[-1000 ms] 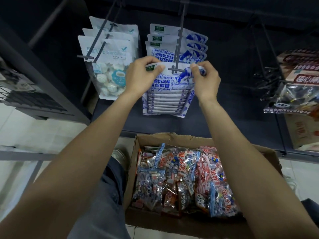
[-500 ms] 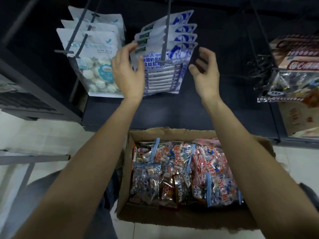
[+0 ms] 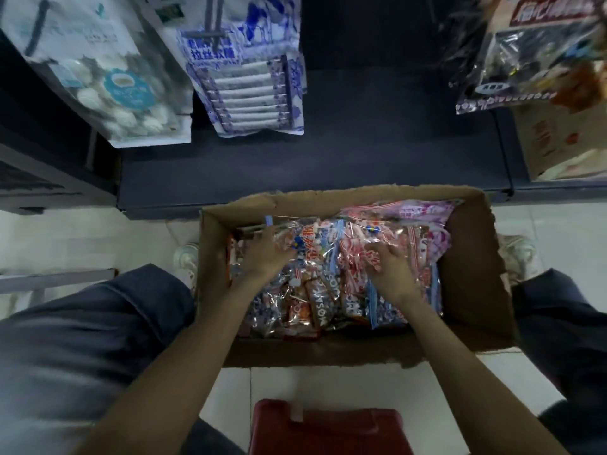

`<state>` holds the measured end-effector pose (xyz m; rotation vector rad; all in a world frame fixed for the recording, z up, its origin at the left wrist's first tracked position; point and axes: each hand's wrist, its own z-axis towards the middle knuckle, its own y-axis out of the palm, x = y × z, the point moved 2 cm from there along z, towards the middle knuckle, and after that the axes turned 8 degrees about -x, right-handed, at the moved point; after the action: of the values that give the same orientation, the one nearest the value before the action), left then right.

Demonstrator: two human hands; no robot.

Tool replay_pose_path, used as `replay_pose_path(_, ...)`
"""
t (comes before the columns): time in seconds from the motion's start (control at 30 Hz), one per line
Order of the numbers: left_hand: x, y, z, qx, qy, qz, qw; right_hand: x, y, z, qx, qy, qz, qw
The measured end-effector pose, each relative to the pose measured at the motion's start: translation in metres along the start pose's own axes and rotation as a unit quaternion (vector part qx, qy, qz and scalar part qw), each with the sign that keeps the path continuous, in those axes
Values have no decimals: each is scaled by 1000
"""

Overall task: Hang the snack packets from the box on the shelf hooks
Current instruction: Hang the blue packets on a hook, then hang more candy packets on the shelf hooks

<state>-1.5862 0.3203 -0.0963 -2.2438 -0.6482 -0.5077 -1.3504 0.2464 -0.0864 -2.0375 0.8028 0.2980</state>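
Cardboard box [image 3: 469,264], packets [image 3: 328,277] under both hands

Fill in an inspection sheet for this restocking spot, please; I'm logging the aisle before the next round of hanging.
Surface: pale tiled floor under a dark shelf base.
Job's things: open cardboard box on the floor, full of snack packets; blue-and-white packets and white packets hang on hooks.
Clutter: red object at the bottom edge.
Grippers: left hand and right hand on packets in the box; grip unclear.
Cables: nothing seen.
Surroundings: more hanging packets at the right; the person's knees flank the box.
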Motion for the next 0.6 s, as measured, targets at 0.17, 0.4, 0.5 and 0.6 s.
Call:
replay_pose_path(0.17,-17,16,24,47,-52,12,998,57,16,3,-70,143,20,987)
replay_pose_path(0.4,-8,38,44,112,-120,-116,980,60,33,-6,-118,94,-74,986)
replay_pose_path(0.5,-15,32,48,171,-154,-176,957,65,19,-6,-104,9,-234,967)
replay_pose_path(0.6,-25,20,50,180,-127,-81,972,71,2,1,-107,-47,-360,926)
